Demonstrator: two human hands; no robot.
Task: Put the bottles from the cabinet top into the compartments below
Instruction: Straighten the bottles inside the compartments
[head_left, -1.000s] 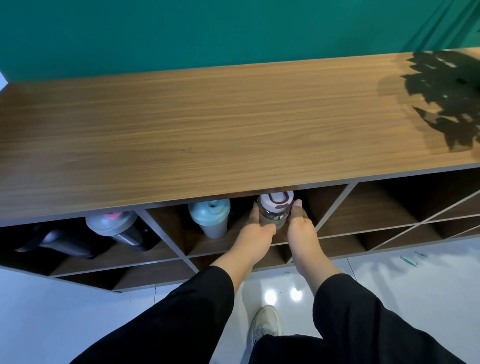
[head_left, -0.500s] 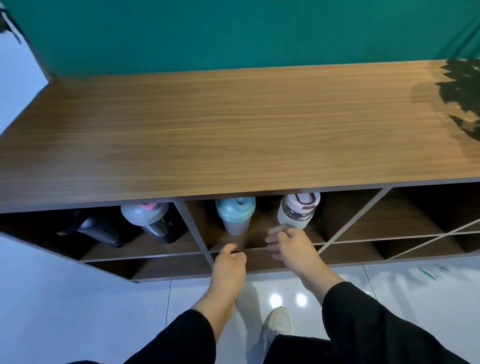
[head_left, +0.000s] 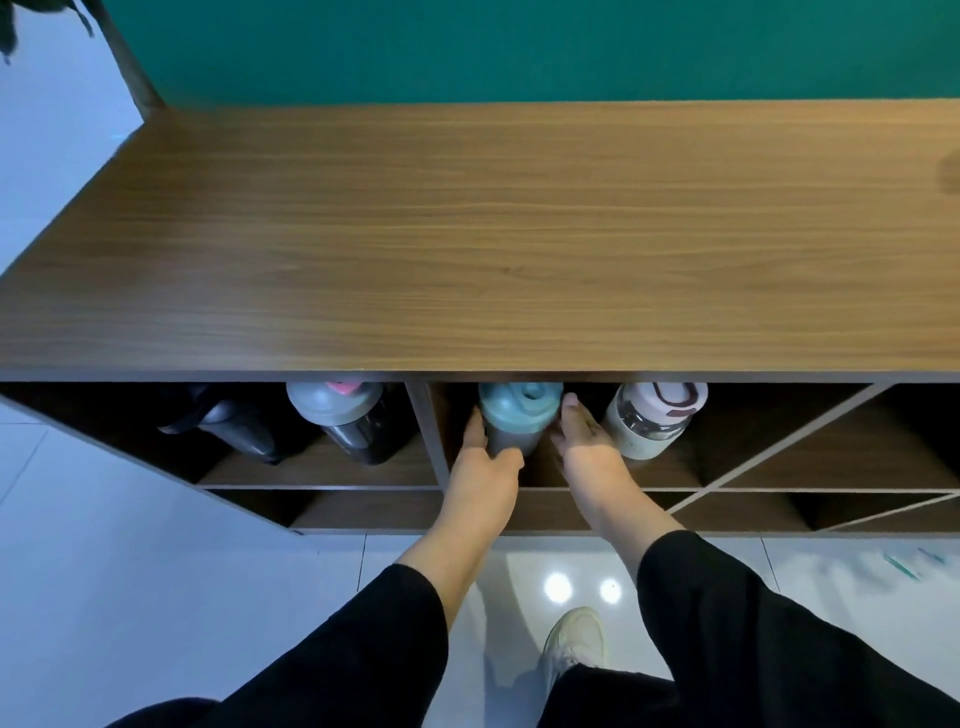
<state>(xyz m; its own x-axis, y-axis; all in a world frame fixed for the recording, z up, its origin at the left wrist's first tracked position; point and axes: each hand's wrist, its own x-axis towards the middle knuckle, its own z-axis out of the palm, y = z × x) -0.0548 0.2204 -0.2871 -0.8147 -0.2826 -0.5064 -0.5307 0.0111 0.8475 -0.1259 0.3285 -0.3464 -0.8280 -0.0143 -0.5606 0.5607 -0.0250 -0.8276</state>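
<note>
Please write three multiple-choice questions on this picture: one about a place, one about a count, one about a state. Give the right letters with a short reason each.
1. Where does the teal-lid bottle stand?
A. on the cabinet top
B. in the same compartment as the white-lid bottle
C. on the floor

2. How many bottles show in the top row of compartments?
A. two
B. four
C. six

3. What are the hands doing?
A. both are at the teal-lid bottle
B. both rest on the cabinet top
C. each holds a different bottle

Answers: 1 B, both stand right of the same divider. 2 B, the black bottle, the grey-lid bottle, the teal and the white. 3 A, the left hand and right hand flank it.
</note>
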